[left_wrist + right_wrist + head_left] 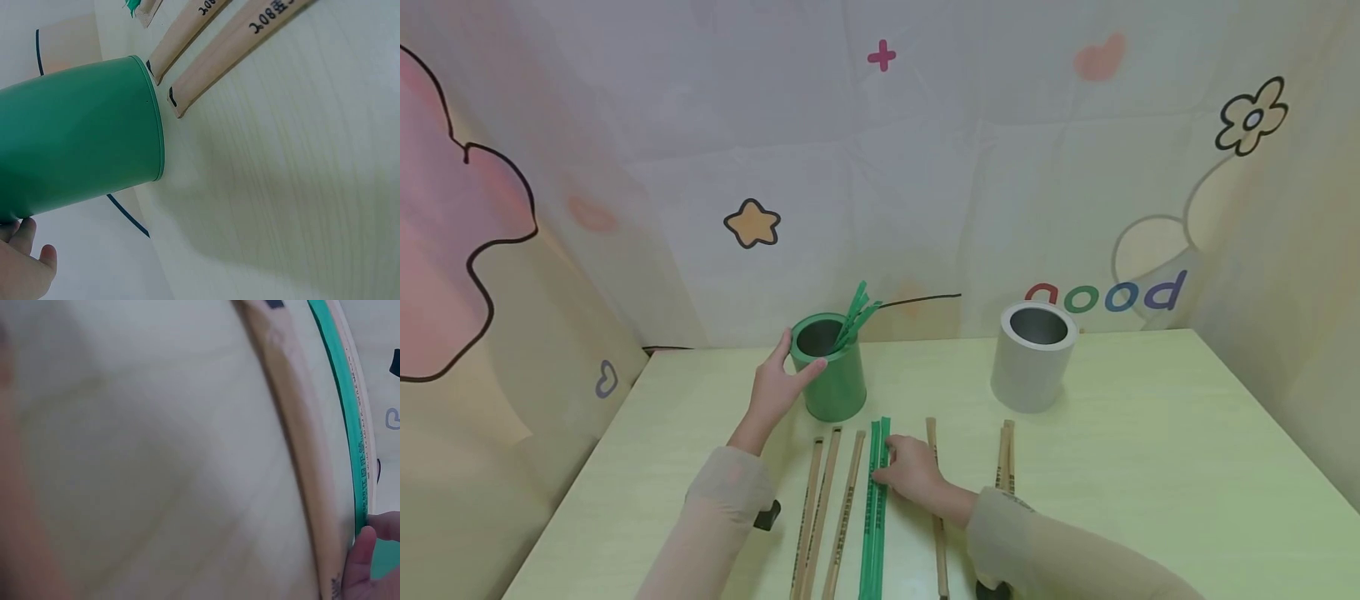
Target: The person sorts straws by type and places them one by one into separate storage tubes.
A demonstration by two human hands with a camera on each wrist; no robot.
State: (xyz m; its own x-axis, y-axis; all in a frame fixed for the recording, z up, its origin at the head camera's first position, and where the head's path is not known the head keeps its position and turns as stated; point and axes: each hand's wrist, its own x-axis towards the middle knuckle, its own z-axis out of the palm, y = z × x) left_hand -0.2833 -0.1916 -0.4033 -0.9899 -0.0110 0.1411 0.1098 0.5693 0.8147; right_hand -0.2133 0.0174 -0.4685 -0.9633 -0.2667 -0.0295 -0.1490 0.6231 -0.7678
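Note:
My left hand (pixel 777 385) grips the green cylindrical cup (pixel 837 387) near its rim, thumb on the near side. Several green packet ends (pixel 853 315) stick up out of that cup, leaning right. In front of it on the table lie two long green chopstick packets (pixel 872 533) side by side, with dark printing. The thumb and finger of my right hand (pixel 913 473) pinch the right one near its upper part. In the right wrist view, the fingertips meet at the edge of a green packet (pixel 342 387).
Brown chopstick packets (pixel 842 521) lie left of the green ones. Another brown packet (pixel 941 558) passes beneath my right hand, and more brown packets (pixel 1006 454) lie farther right. A white cup (pixel 1032 371) stands at the back right, before a printed cloth (pixel 925 208).

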